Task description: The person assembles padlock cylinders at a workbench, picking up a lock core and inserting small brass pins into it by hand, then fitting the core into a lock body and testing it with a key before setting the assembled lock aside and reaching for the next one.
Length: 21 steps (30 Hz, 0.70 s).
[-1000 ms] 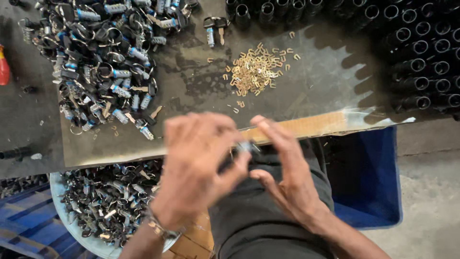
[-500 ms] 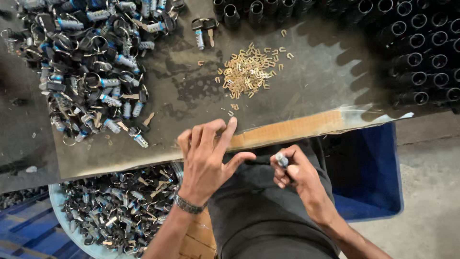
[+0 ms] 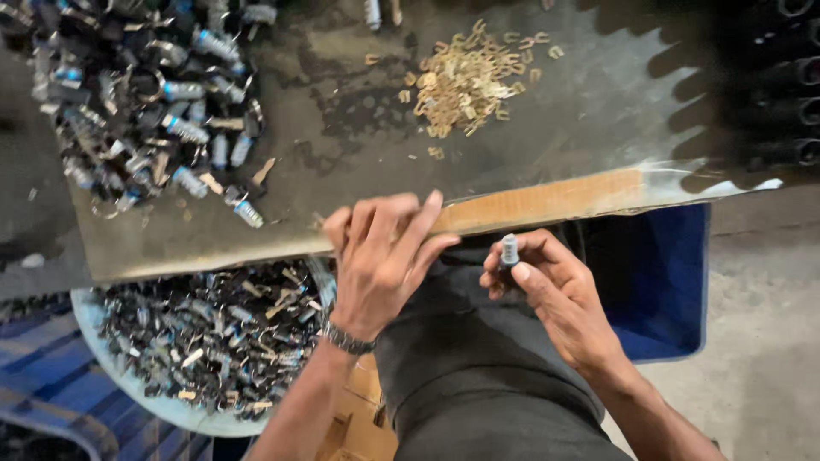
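Head view: ribbed metal cylinder (image 3: 510,249) between right-hand fingers (image 3: 523,275).

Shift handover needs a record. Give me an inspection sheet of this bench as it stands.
Surface: worn, stained grey board with a bare brown front edge.
Job's things: small ridged metal cylinder pinched in the right hand; loose heap of small brass clips at the board's middle.
Clutter: big pile of dark metal rings and silver cylinders at the far left of the board; pale tub of similar parts below its edge.
Hands: left hand open, fingers spread at the board's front edge; right hand shut on the cylinder.
Cables: nothing seen.
Surroundings: blue bin on the right, rows of dark tubes on the far right, concrete floor.
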### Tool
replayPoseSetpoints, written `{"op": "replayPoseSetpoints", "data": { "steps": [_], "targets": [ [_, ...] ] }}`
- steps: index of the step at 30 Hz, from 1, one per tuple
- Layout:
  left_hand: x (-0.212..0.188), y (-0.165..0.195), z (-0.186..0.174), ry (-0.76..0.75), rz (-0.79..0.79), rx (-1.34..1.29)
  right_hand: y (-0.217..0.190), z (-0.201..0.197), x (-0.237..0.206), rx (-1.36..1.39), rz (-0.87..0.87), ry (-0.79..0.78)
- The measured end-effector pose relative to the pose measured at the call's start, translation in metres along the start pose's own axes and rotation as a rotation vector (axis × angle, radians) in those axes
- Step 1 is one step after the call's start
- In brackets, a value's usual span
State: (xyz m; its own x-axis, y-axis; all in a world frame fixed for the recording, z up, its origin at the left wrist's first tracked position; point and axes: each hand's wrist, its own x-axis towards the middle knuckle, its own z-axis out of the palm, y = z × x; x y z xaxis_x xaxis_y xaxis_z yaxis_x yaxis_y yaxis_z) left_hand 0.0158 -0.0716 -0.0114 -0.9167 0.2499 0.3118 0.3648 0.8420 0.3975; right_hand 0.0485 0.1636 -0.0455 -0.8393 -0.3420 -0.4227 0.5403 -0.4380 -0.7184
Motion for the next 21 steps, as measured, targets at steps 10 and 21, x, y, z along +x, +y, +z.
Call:
{"op": "replayPoseSetpoints", "data": {
  "steps": [10, 21],
  "targets": [
    [-0.024, 0.031, -0.009, 0.116, -0.444, -0.83, 0.018, -0.006, -0.003, 0.146, 0.143, 0.052],
    [-0.017, 0.055, 0.003, 0.138, -0.512, -0.901, 0.017, -0.005, -0.005, 0.213, 0.242, 0.091]
  ]
}}
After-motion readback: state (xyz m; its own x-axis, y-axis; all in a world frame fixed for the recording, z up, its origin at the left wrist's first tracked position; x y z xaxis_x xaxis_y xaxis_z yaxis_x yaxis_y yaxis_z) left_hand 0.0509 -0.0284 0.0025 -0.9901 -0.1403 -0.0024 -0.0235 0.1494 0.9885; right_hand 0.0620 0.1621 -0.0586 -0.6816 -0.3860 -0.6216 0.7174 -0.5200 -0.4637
